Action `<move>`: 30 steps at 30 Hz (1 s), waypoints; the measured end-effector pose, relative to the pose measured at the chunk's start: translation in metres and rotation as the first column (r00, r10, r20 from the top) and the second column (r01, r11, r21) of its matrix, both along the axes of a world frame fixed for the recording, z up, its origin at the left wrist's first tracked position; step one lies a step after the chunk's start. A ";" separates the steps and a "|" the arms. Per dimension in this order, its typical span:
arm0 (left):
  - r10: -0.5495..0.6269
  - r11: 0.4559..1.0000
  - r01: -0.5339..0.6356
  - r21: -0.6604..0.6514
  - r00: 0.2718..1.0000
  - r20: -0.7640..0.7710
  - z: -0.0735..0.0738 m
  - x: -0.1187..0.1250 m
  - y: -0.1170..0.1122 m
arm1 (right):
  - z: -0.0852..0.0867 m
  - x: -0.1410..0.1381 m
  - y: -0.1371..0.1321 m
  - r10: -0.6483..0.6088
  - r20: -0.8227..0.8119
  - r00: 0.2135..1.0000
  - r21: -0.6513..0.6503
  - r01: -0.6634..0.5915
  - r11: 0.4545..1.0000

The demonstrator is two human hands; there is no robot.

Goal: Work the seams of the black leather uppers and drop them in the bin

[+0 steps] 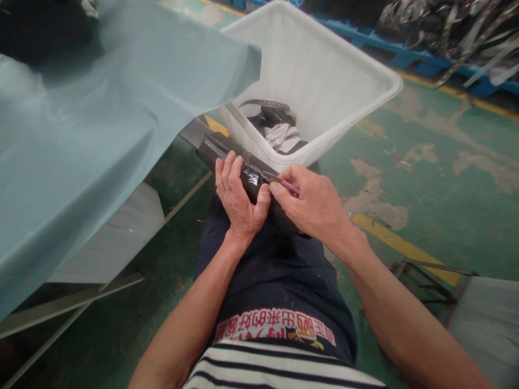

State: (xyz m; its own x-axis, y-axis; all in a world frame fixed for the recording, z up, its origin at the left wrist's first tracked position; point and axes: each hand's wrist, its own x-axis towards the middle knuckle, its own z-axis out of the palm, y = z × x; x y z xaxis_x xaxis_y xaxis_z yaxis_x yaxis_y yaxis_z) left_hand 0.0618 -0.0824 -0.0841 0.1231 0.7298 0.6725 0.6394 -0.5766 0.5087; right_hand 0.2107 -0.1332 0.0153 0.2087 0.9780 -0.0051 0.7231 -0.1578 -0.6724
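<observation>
My left hand (pixel 239 200) presses a glossy black piece (pixel 252 178) down on a dark rounded form (pixel 214 151), its fingers across the piece and its thumb at the near side. The piece's exact kind is unclear. Closed in my right hand (pixel 312 202) are small pink-handled snips (pixel 290 186), their metal tip pointing left and touching or very close to the black piece. Both hands are close together over my lap. The rounded form continues under my hands, partly hidden by them.
A white plastic bin (pixel 344 108) with dark and light scraps (pixel 281 135) stands just beyond my hands. A table with a blue-grey cover (pixel 121 119) is at the left. Blue pallets (pixel 425 56) with piled straps lie at the back right, and a grey stool (pixel 486 313) is at the lower right.
</observation>
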 end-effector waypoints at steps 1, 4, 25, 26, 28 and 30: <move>0.001 1.000 -0.001 0.005 1.000 -0.001 0.000 0.000 0.000 | 0.000 0.000 0.000 0.001 0.000 1.000 0.003 -0.001 1.000; -0.004 1.000 0.004 0.006 1.000 0.006 0.000 0.000 0.000 | -0.001 0.000 0.000 -0.004 0.009 1.000 0.019 0.004 1.000; -0.011 1.000 0.011 -0.002 1.000 0.012 0.002 -0.002 -0.001 | 0.007 -0.004 0.003 0.001 0.015 1.000 -0.063 0.000 0.998; -0.009 1.000 0.009 -0.003 1.000 0.012 0.002 -0.002 -0.001 | 0.007 -0.004 0.003 0.001 0.022 1.000 -0.065 0.000 0.998; -0.005 1.000 0.005 -0.010 1.000 0.007 0.002 -0.002 -0.001 | 0.007 -0.005 0.004 -0.001 0.038 0.999 -0.070 0.004 0.998; -0.002 1.000 0.002 -0.023 1.000 -0.004 0.003 -0.002 -0.001 | 0.007 -0.005 0.004 -0.005 0.050 0.999 -0.079 0.009 0.997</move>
